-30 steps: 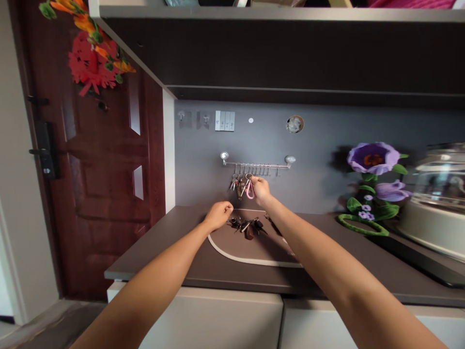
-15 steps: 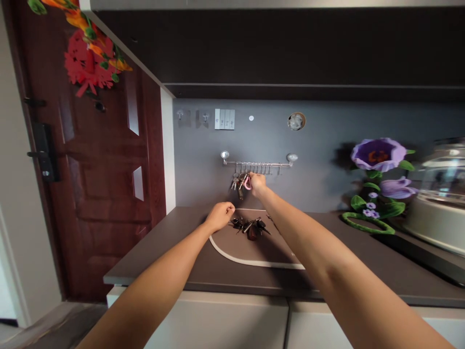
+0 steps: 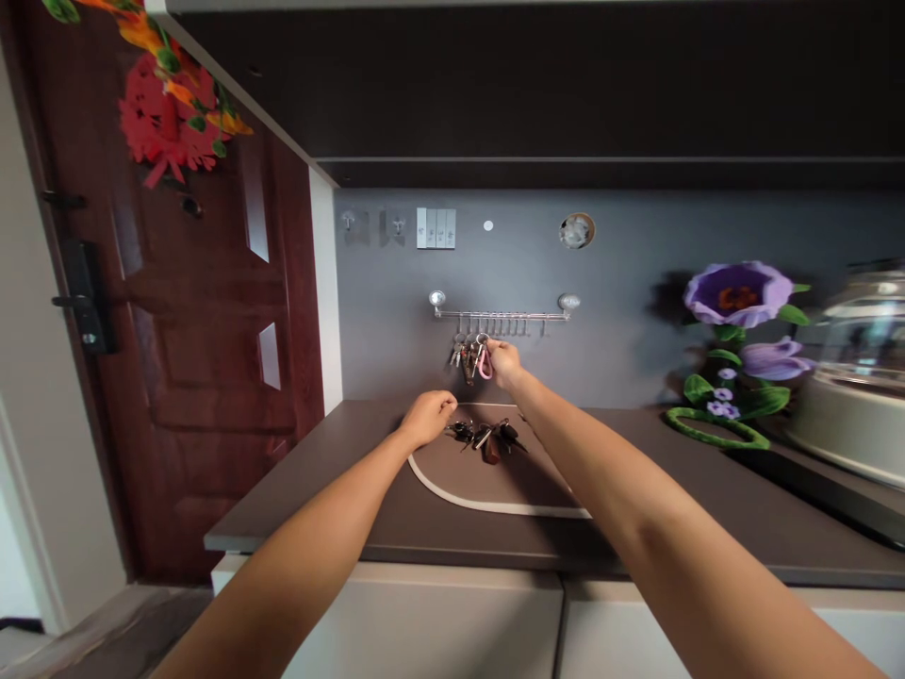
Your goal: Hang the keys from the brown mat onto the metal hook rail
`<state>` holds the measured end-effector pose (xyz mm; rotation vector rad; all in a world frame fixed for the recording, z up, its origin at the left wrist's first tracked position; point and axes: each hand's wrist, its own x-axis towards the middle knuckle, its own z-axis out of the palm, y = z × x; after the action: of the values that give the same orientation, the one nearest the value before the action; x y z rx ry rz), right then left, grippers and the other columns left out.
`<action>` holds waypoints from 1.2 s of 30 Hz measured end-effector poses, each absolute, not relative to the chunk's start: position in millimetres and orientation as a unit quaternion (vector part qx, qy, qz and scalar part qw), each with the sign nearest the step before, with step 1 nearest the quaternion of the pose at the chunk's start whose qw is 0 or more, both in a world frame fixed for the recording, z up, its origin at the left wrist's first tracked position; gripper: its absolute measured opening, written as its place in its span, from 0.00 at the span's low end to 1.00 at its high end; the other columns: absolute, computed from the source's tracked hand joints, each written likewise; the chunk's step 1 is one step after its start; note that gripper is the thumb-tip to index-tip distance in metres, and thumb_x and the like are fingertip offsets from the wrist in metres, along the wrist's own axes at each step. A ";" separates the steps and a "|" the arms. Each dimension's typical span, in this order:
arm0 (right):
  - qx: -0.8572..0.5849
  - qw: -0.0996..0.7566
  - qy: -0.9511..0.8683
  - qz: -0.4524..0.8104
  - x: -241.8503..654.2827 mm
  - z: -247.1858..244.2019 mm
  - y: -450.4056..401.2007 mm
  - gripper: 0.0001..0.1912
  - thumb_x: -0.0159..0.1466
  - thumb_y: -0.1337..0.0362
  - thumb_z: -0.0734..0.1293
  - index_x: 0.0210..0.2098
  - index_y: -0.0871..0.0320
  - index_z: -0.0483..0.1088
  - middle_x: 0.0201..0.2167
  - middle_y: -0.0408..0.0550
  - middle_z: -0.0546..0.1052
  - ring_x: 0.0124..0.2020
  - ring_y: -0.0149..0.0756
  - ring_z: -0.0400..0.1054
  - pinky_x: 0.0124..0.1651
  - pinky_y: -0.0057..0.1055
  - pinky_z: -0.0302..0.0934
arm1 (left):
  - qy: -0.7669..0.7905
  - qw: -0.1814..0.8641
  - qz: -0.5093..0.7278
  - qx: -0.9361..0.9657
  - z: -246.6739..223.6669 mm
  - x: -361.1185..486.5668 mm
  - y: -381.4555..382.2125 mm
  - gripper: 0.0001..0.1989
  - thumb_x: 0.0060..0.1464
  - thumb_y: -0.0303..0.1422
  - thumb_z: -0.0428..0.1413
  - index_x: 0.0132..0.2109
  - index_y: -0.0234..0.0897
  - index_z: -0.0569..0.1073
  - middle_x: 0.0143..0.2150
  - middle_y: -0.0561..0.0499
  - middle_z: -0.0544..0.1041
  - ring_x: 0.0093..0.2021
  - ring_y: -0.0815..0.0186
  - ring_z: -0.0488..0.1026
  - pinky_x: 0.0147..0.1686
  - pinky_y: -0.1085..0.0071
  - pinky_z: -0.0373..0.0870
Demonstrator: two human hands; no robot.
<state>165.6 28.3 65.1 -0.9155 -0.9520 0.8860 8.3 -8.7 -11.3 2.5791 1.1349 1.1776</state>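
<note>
My right hand (image 3: pixel 504 361) is closed at the wall rack, pinching the ring of a key bunch with a pink carabiner (image 3: pixel 485 365). Its ring sits right by the hooks; whether it hangs on one I cannot tell. Just left of it, other key bunches (image 3: pixel 459 353) hang from the hook rail (image 3: pixel 501 316). Low over the mat's left edge, my left hand (image 3: pixel 428 418) has its fingers curled in; what they hold, if anything, is hidden. Beside it, several dark key bunches (image 3: pixel 490 441) lie on the brown mat (image 3: pixel 487 490) with a pale border.
A dark shelf (image 3: pixel 537 85) overhangs the counter (image 3: pixel 318 490). Purple fabric flowers (image 3: pixel 739 300) and a glass-domed appliance (image 3: pixel 859 377) stand at the right. A red-brown door (image 3: pixel 226 396) is on the left. Clear hooks (image 3: pixel 398 226) and white labels (image 3: pixel 436 229) are on the wall.
The pink carabiner now hangs lower and straighter beneath my right fingers, and its ring shows near the hooks. My left hand stays about where it was. The view has shifted slightly.
</note>
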 end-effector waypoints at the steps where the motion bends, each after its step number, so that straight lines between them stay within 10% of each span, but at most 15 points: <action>1: -0.412 0.698 -0.430 0.398 166.4 64.4 29.2 0.12 0.60 0.69 0.56 0.20 0.59 0.58 0.11 0.38 0.63 0.13 0.24 0.57 0.16 0.20 0.55 | 0.370 0.042 0.384 0.845 -11.1 8.0 -8.7 0.10 0.52 0.29 0.46 0.31 0.34 0.72 0.26 0.52 0.73 0.27 0.70 0.66 0.30 0.76 0.58; 36: -0.518 0.503 -0.682 0.117 174.7 -9.5 -37.7 0.05 0.52 0.71 0.65 0.29 0.58 0.71 0.28 0.44 0.74 0.31 0.31 0.65 0.43 0.29 0.56 | 0.305 -0.001 0.216 0.927 -16.0 2.0 1.3 0.16 0.49 0.25 0.51 0.46 0.38 0.72 0.41 0.48 0.73 0.43 0.65 0.67 0.47 0.70 0.59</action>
<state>174.7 -37.7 -9.5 -1.2505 -1.6483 0.2836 2.0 1.3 -16.0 2.9153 0.9594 0.6789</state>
